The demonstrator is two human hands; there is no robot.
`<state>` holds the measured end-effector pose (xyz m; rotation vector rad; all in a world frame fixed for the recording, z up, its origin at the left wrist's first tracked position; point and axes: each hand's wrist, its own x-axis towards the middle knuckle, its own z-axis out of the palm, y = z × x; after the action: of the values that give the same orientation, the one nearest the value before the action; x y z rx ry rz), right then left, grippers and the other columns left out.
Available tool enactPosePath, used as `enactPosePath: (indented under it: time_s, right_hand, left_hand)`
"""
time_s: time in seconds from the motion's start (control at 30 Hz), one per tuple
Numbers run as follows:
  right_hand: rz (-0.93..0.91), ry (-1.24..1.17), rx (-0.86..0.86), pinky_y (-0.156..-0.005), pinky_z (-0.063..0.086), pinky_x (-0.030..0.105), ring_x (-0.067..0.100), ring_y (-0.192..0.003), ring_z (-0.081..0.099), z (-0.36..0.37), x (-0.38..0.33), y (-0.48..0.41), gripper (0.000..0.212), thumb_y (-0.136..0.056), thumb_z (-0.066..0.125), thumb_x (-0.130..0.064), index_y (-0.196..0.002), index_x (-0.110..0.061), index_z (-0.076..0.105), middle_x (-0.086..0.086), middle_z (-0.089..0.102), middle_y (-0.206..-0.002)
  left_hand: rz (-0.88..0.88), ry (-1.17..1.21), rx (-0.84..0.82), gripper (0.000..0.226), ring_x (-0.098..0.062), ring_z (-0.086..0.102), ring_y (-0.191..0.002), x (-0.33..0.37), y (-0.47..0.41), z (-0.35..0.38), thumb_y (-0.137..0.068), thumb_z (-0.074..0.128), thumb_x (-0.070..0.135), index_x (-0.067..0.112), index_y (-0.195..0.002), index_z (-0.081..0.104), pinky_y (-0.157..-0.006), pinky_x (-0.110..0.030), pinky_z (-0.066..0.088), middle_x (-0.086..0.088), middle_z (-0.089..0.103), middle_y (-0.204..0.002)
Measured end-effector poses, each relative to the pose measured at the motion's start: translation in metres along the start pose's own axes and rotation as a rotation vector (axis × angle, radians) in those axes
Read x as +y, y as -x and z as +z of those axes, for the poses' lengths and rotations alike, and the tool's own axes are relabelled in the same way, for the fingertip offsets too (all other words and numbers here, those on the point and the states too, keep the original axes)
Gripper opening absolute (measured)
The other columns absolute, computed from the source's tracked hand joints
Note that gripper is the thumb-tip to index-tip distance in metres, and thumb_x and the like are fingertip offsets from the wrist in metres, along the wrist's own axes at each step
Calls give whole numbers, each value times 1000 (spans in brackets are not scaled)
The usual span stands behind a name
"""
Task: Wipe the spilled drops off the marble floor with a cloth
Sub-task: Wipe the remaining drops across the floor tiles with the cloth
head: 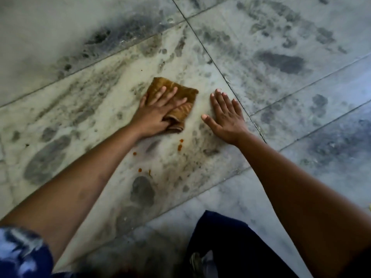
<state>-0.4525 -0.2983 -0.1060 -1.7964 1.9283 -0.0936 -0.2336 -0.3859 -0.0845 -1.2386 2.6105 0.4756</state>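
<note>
Brown cloth (180, 97) on marble floor (80, 101), pressed under left hand (155, 115), fingers (160, 93) straight and spread, right hand (226, 117) flat beside it, holding nothing, orange drops (180, 147) near the wrists

Brown folded cloth (181, 112) lies flat under the left hand (157, 114). Small orange drops (180, 147) dot the marble floor (60, 109) just behind its wrist.

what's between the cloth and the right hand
Between cloth and right hand, only a strip of bare marble floor, in the head view; the orange drops lie nearer the person.
</note>
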Motion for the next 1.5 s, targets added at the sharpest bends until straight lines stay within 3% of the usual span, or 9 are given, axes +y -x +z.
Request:
enactPosePath:
  time_s: [0.13, 0.27, 0.47, 0.7, 0.83, 0.93, 1.07, 1.23, 1.5]
  right_hand:
    - [21, 51, 10, -113, -15, 32, 12, -143, -17, 2, -2, 1, 71, -96, 21, -56, -149, -19, -8, 1, -17, -157]
    - [38, 65, 18, -114, -14, 32, 12, -143, -16, 3, -4, 0, 71, -95, 19, -57, -149, -20, -8, 0, -16, -157]
    - [41, 48, -5, -113, -15, 31, 11, -143, -16, 1, -3, -1, 76, -89, 13, -62, -149, -20, -8, -1, -16, -157]
    - [36, -12, -34, -114, -15, 30, 10, -143, -16, -3, -1, -1, 67, -97, 19, -53, -149, -19, -7, -1, -16, -157]
    - [81, -69, 39, -113, -13, 27, 11, -144, -12, 4, -7, 11, 67, -96, 16, -53, -150, -17, -2, 1, -11, -158]
    - [117, -33, 113, -112, -14, 25, 12, -144, -12, 15, 3, 35, 70, -90, 10, -51, -150, -16, -2, 3, -9, -158]
    - [121, 27, 63, -113, -15, 28, 12, -143, -15, 14, 18, 50, 67, -93, 10, -51, -149, -18, -8, 1, -14, -157]
    - [124, -69, 13, -111, -17, 25, 9, -142, -19, 8, 22, 45, 56, -101, 14, -42, -148, -22, -8, -3, -17, -156]
    - [121, -53, 20, -110, -17, 25, 7, -142, -18, 7, 26, 40, 57, -100, 12, -44, -149, -22, -7, -4, -15, -157]
  left_hand:
    - [-184, -55, -47, 72, -28, -11, -145, -39, -25, -26, -90, 46, 54, 48, -145, 1, -113, -57, 1, 5, -10, -159]
    - [-266, -2, -98, 70, -28, -13, -145, -18, -41, -29, -89, 39, 61, 51, -143, -5, -112, -58, 4, 4, -18, -158]
    - [-4, -146, -101, 76, -24, -16, -145, -14, 33, 3, -91, 46, 46, 52, -136, -16, -114, -56, 2, 4, -22, -157]
    - [-386, 98, 39, 64, -29, -15, -144, -14, -37, -14, -91, 36, 60, 52, -144, 1, -112, -61, -1, 0, -15, -159]
    - [-168, 22, 47, 69, -27, -13, -145, 34, -21, 1, -90, 43, 54, 51, -144, 0, -112, -61, 1, 2, -15, -158]
    - [-60, -31, 59, 69, -25, -11, -146, 16, 19, 18, -90, 44, 52, 51, -143, 1, -113, -58, 2, 4, -13, -159]
    - [-159, -13, 49, 63, -27, -10, -146, -28, 5, 1, -93, 43, 48, 50, -144, 6, -112, -58, 2, 3, -11, -159]
    - [-257, 93, 32, 59, -27, -12, -145, 3, -72, -25, -94, 39, 47, 51, -144, 8, -112, -61, -1, 6, -12, -159]
    - [167, 12, -27, 69, -23, -12, -146, 75, -18, 11, -88, 47, 31, 53, -143, 11, -110, -64, -1, 9, -11, -159]
